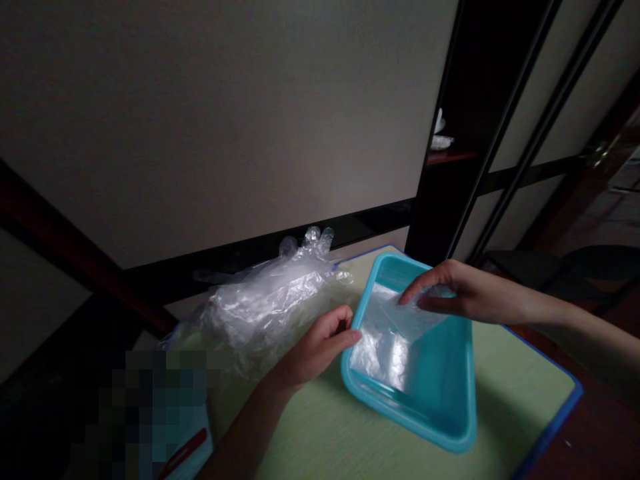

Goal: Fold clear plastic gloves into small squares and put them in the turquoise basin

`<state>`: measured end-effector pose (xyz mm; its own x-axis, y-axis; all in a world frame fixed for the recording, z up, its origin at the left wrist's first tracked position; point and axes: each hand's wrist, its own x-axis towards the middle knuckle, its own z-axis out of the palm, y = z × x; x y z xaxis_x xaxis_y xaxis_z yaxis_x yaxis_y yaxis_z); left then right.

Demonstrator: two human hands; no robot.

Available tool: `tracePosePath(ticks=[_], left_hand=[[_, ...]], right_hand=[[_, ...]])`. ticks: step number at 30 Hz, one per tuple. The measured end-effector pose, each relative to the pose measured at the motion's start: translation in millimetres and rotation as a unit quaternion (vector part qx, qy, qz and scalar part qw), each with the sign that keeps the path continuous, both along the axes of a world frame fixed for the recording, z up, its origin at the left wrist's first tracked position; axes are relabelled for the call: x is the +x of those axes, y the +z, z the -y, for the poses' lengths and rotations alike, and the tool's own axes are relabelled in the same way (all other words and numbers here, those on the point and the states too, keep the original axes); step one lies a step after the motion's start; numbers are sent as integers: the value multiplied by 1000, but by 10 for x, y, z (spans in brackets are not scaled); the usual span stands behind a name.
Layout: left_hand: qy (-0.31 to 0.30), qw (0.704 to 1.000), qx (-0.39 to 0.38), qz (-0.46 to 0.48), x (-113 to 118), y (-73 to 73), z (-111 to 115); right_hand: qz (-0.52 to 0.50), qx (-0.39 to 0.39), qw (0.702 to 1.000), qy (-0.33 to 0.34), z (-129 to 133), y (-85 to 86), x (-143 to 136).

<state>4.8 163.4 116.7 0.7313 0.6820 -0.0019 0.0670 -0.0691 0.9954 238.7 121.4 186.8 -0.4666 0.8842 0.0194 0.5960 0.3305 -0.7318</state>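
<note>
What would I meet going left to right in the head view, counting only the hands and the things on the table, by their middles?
Pile of clear plastic gloves → left hand → turquoise basin → right hand.

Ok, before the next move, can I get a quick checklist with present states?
1. Basin standing upright on the table: ok.
2. Left hand at the basin's rim: ok, on its left side.
3. Right hand at the clear plastic inside the basin: ok.
4. Firm pinch on that plastic: cannot tell.
5. Basin bare inside: not ok, plastic lies in it.
6. Plastic pile outside the basin: ok, left of it.
</note>
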Motion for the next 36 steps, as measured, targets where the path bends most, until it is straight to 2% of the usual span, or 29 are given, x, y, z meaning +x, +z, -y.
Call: tracePosePath(ticks=[7,11,19,22,28,36], left_hand=[[2,1000,-12,15,9,3,-16],[-3,1000,-9,20,11,7,-30],[0,999,-26,25,-8,-20,-55],[5,999,-33,26,-15,-28,-60],[1,999,-32,27,-30,-22,-76],[-3,999,-30,33,-29,-57,-100]], right_hand=[[128,9,986,101,-47,-217,-154],[177,11,976,125,-54,-350,-240],[205,-49,962,174,-124,-426,-376],[213,-31,963,161,-98,-406,-364],[204,7,974,95,-54,-336,-275],[159,38,985,64,-75,-443,-266]])
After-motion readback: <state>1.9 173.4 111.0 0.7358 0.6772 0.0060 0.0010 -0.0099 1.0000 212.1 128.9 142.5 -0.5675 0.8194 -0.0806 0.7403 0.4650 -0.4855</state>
